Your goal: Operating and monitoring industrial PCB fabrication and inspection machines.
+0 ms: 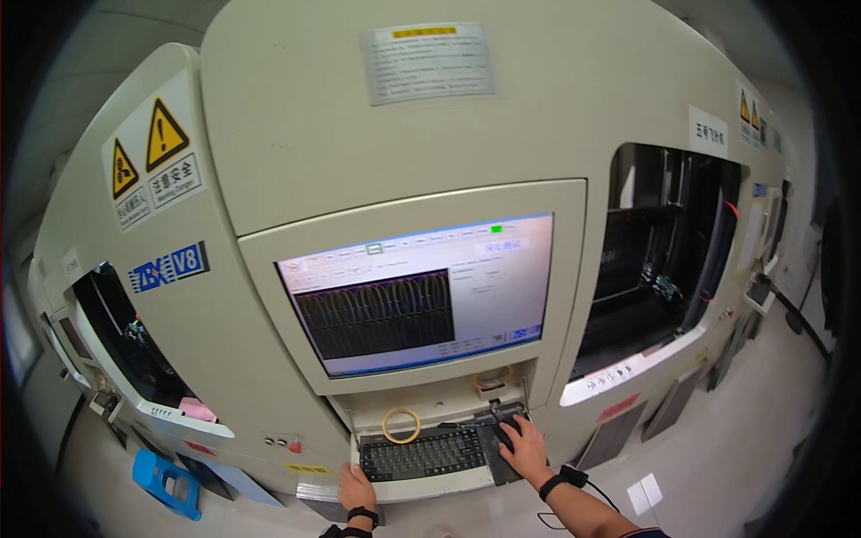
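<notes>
My right hand (527, 450) rests over a dark computer mouse (509, 434) on a black mouse pad (500, 466), its fingers curved round the mouse. My left hand (356, 491) grips the left front corner of the pull-out keyboard tray (439, 487); its fingers under the tray are partly hidden. Between the hands lies a black keyboard (421, 455). A yellow ring (401, 425), perhaps a roll of tape, leans at the keyboard's back edge. Above the tray, a lit screen (413, 296) shows a dark panel with rows of curved lines.
The screen sits in a large beige machine (404, 152) with a dark window opening (659, 260) at right and another (130, 336) at left. A blue plastic stool (168, 484) stands low on the left. Dark panels (614, 444) lean against the machine's base at right.
</notes>
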The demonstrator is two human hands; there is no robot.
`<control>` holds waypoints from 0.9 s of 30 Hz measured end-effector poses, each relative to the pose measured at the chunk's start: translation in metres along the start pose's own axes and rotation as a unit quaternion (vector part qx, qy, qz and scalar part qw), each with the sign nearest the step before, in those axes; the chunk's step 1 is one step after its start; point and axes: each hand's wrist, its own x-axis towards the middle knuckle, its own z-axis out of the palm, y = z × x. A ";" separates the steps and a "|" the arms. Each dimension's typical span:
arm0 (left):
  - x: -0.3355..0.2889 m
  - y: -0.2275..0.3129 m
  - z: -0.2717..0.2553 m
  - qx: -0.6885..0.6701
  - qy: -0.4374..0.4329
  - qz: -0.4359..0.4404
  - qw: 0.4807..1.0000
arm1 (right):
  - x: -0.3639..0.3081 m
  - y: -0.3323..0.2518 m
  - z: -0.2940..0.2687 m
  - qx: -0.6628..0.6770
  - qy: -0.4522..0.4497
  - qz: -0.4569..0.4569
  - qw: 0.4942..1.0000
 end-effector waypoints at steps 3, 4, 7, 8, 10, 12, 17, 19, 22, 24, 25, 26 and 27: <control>0.000 0.003 -0.002 -0.024 0.015 0.010 1.000 | -0.001 0.001 0.002 -0.013 0.006 0.013 1.000; 0.000 0.004 -0.003 -0.023 0.016 0.007 1.000 | -0.002 0.001 0.002 -0.014 0.008 0.007 1.000; 0.000 0.006 -0.005 -0.020 0.012 -0.001 1.000 | -0.003 0.001 0.002 -0.022 0.016 0.005 1.000; 0.000 0.007 -0.005 -0.018 0.008 -0.009 1.000 | -0.003 0.001 0.002 -0.024 0.019 0.008 0.999; 0.000 0.006 -0.005 -0.026 0.008 -0.008 1.000 | -0.004 0.001 0.002 -0.027 0.023 0.013 0.999; 0.000 0.005 -0.004 -0.032 0.007 -0.008 0.999 | -0.005 0.001 0.003 -0.022 0.030 0.021 0.999; 0.000 0.003 -0.002 -0.041 0.033 0.018 0.998 | -0.006 0.002 0.005 -0.020 0.032 0.028 0.999; 0.001 0.003 -0.002 -0.038 0.026 0.013 0.999 | -0.007 0.002 0.006 -0.026 0.032 0.030 0.999; 0.001 0.003 -0.003 -0.036 0.016 0.011 0.999 | -0.007 0.002 0.005 -0.024 0.036 0.038 0.998; 0.001 0.003 -0.003 -0.033 0.009 0.008 0.999 | -0.008 0.001 0.005 -0.027 0.041 0.047 0.998; 0.001 0.003 -0.003 -0.033 0.013 0.010 0.999 | -0.008 0.001 0.005 -0.027 0.040 0.048 0.998; 0.001 0.003 -0.003 -0.033 0.016 0.013 0.999 | -0.008 0.001 0.005 -0.030 0.043 0.050 0.997; 0.001 0.002 -0.003 -0.033 0.015 0.013 0.999 | -0.008 0.001 0.005 -0.033 0.046 0.052 0.997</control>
